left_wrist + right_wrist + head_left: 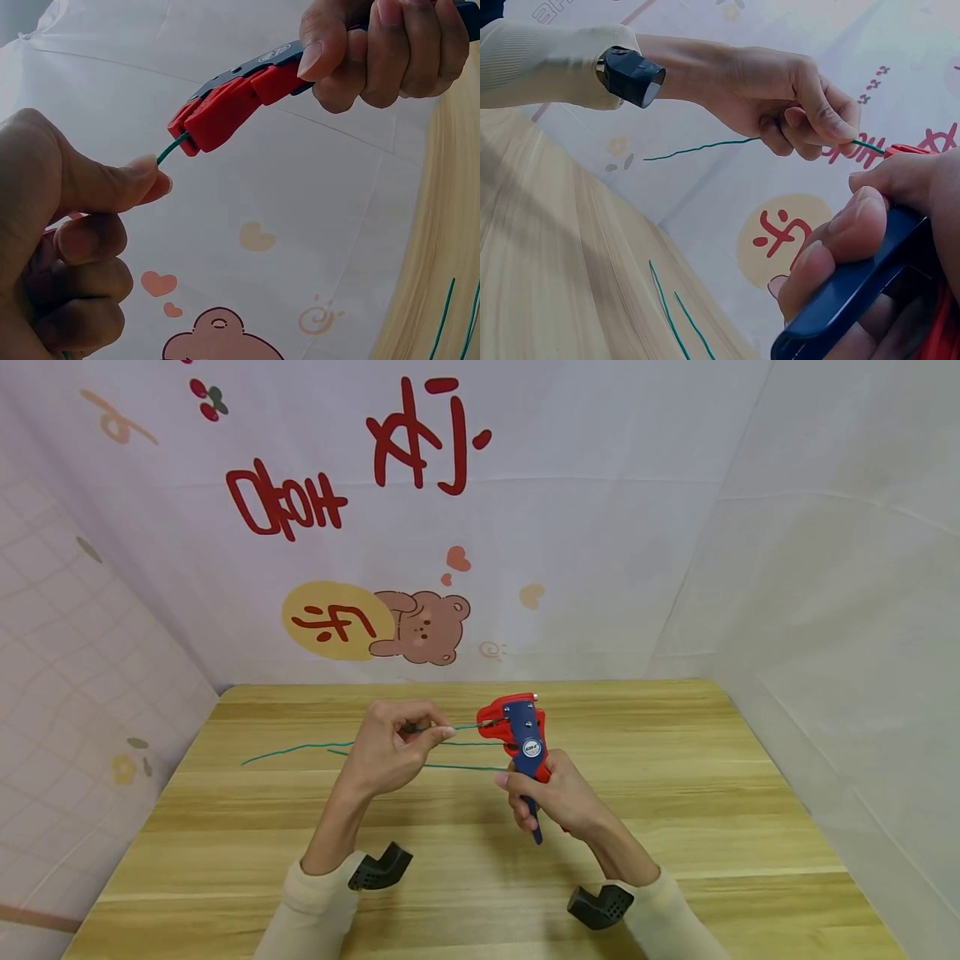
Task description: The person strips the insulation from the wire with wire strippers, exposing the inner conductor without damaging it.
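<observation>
The left grip (386, 750) pinches a green wire (467, 727), apparently steadying its end inside the tool (525, 731) the right grip (564, 795) clasps.

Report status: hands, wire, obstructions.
Left hand pinching green wire. Right hand gripping red-and-blue tool. Wire runs into tool. Nothing visible in the way.

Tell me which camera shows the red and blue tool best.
The head view: it shows the tool from red nose to blue handle. The left wrist view shows the nose closer, but the right hand hides much of the handle. The right wrist view shows mostly handle, plus a sliver of red nose.
</observation>
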`<move>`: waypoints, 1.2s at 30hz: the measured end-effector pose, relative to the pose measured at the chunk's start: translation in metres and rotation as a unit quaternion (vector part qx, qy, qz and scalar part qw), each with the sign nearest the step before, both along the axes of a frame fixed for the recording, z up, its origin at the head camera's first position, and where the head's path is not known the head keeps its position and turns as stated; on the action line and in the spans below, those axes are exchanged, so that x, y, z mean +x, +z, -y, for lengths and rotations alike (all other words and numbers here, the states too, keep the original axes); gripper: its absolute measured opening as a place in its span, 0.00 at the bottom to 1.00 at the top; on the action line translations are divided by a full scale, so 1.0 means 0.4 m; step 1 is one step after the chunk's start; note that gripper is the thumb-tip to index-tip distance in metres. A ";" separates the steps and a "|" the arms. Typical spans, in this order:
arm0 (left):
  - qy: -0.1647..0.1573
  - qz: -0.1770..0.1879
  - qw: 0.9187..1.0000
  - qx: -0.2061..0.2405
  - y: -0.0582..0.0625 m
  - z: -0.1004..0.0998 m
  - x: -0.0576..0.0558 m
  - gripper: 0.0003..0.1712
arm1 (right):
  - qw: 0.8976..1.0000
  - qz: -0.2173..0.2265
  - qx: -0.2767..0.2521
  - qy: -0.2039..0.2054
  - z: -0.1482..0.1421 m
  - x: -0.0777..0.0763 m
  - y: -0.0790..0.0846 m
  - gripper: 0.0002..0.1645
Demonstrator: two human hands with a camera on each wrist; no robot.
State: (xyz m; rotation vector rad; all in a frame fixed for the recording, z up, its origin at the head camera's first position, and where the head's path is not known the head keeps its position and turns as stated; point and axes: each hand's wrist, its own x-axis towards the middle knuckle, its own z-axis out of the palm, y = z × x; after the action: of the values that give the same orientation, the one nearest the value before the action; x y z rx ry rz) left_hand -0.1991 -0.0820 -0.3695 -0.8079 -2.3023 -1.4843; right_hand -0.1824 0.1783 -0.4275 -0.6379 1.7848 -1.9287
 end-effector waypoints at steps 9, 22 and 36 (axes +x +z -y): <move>-0.003 0.011 1.000 0.000 0.002 0.004 0.000 0.11 | 1.000 -0.007 0.007 0.004 -0.002 -0.001 0.002 0.18; -0.011 0.012 1.000 0.004 0.000 0.008 -0.004 0.11 | 1.000 -0.009 0.012 0.000 -0.002 -0.002 0.004 0.18; -0.010 0.028 1.000 0.006 0.001 0.010 -0.001 0.12 | 1.000 -0.019 0.009 0.001 -0.006 -0.005 0.000 0.19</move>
State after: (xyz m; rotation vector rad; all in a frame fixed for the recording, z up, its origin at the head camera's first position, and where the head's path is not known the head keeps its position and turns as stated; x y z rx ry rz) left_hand -0.1996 -0.0862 -0.3692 -0.7992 -2.3293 -1.5471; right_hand -0.1846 0.1808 -0.4277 -0.6735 1.8222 -1.9098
